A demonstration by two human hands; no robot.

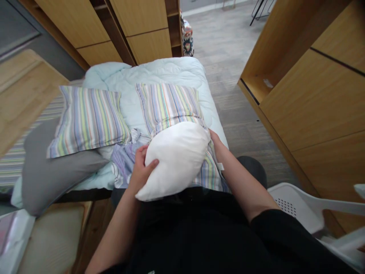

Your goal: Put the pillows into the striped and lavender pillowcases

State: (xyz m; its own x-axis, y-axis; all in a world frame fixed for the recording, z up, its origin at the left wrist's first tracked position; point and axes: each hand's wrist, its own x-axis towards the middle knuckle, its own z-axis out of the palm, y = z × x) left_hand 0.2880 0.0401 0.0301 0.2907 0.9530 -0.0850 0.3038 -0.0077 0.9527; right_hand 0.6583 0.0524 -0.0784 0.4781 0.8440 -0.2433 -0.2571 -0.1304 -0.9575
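Observation:
A white pillow insert (176, 158) sticks halfway out of a striped pillowcase (168, 102) at the near edge of the bed. My left hand (140, 169) grips the insert's left side, thumb on top, fingers closed round it. My right hand (216, 144) is on the right side, holding the open edge of the striped pillowcase; its fingers are mostly hidden under the fabric. Loose striped cloth is bunched under the insert.
A second striped pillow (88, 120) lies on the left over a grey cushion (51, 171). A pale blue quilt (159, 74) covers the bed. Wooden cabinets (310, 99) stand right and behind. A white plastic chair (308, 209) is at lower right.

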